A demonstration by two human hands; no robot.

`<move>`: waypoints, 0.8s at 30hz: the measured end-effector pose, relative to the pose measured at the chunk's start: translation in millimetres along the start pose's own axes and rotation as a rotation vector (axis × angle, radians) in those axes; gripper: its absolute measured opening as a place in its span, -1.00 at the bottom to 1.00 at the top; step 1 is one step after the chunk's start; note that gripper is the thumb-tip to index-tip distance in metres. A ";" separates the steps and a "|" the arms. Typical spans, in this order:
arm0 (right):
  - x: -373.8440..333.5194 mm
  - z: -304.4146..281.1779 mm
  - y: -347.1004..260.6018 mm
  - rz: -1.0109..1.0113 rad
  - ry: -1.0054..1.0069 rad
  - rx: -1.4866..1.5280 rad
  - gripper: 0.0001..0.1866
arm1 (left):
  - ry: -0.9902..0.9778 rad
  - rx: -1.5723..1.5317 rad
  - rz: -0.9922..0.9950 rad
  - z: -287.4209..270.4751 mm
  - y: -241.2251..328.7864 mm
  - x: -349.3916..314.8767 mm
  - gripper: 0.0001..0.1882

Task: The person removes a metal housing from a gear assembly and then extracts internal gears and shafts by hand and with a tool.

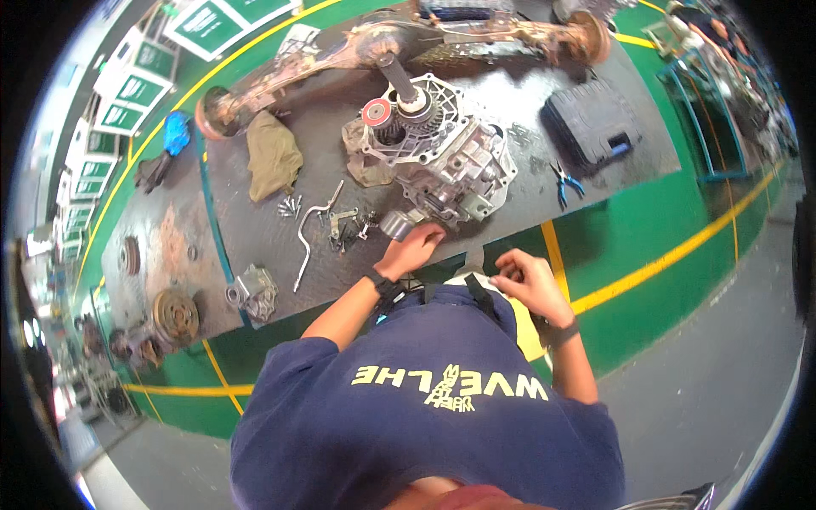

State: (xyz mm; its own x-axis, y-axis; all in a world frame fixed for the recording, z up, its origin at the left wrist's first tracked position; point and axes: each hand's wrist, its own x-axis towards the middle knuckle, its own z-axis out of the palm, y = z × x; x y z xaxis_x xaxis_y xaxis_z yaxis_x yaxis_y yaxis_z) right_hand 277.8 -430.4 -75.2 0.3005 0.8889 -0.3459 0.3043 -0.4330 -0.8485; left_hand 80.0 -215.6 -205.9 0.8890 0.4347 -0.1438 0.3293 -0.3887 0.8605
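A grey metal gearbox (459, 178) stands at the near edge of the dark workbench, its upright shaft (398, 75) and gears exposed. Just below the gearbox, my left hand (414, 251) rests at the bench edge with its fingers curled; their tips and what they may hold are hidden. Touching or close beside that hand is a short shiny metal cylinder (396, 225). My right hand (529, 282) hovers in front of my body, off the bench, fingers loosely bent and apart with nothing visible in them. A red-faced round part (376, 112) sits on the gearbox's left side.
Left of the gearbox lie a bent metal rod (311, 229), loose bolts (290, 206) and an olive cloth (274, 156). Blue-handled pliers (564, 184) and a black case (592, 124) are to the right. A rusty axle (374, 44) spans the far side.
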 end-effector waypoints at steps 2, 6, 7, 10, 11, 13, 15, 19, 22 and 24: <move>-21.7 -43.8 -15.0 0.017 -0.149 0.170 -0.65 | 0.002 0.059 -0.150 -4.0 46.3 -23.2 -0.75; -26.9 -100.2 62.2 0.016 -0.362 0.239 -0.65 | -0.098 0.213 -0.256 62.6 54.4 -28.2 -0.72; -21.5 -108.7 97.1 0.156 -0.419 0.241 -0.63 | -0.079 0.207 -0.262 80.2 52.3 -22.2 -0.73; -5.8 -103.9 225.0 0.151 -0.410 -0.206 -0.59 | 0.047 0.266 -0.246 90.4 91.8 -12.0 -0.71; -6.6 -98.2 274.2 0.072 -0.342 -0.387 -0.59 | 0.088 0.238 -0.297 85.4 113.9 -5.2 -0.70; -2.2 -97.3 326.5 0.166 -0.345 -0.366 -0.61 | 0.215 0.175 -0.375 73.5 122.4 -6.2 -0.69; -5.1 -95.3 364.5 0.272 -0.346 -0.347 -0.63 | 0.275 0.173 -0.398 56.7 130.1 -12.4 -0.70; -4.5 -95.2 372.4 0.488 -0.302 -0.079 -0.69 | 0.498 0.086 -0.679 23.5 156.3 -34.5 -0.74; 3.7 -90.5 356.4 0.381 -0.170 0.058 -0.72 | 0.848 -0.160 -0.481 7.9 130.5 -60.4 -0.74; 8.1 -86.5 347.2 0.354 -0.114 0.058 -0.72 | 0.978 -0.468 -0.398 0.2 132.6 -64.7 -0.73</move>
State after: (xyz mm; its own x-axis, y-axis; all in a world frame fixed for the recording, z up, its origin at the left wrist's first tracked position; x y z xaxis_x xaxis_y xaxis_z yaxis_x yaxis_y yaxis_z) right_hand 464.1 -586.5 -337.9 0.2746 0.6983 -0.6610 0.1467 -0.7098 -0.6889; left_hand 66.3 -295.4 -82.5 0.0551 0.9819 -0.1814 0.1983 0.1673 0.9658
